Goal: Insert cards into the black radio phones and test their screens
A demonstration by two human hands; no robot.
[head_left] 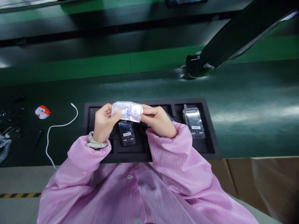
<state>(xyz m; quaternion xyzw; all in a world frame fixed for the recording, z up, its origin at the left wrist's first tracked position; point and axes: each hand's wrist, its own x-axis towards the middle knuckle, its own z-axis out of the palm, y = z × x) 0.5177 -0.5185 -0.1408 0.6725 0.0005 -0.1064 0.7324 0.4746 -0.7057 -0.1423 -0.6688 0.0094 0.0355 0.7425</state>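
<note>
A small silvery-white packet [130,111] with blue print is stretched between my two hands, above a black tray [211,137]. My left hand [104,123] pinches its left end, thumb lying across the front. At the other end, the fingers of my right hand [158,119] are closed on the packet's edge. Below the packet a handheld device [126,133] with a dark screen and keys lies in the tray, its top covered by the packet. Another handheld device [194,121], with a stub antenna and a lit-looking screen, rests in the right compartment. My right forearm hides part of the tray's middle.
Left of the tray a white cable [61,125] curves over the green bench [252,109]. Beyond it are a red-and-white object [42,112], dark tangled items [10,121] and clear plastic [4,146]. A black arm-like post [224,40] slants across the upper right. Cardboard [243,177] stands below the bench.
</note>
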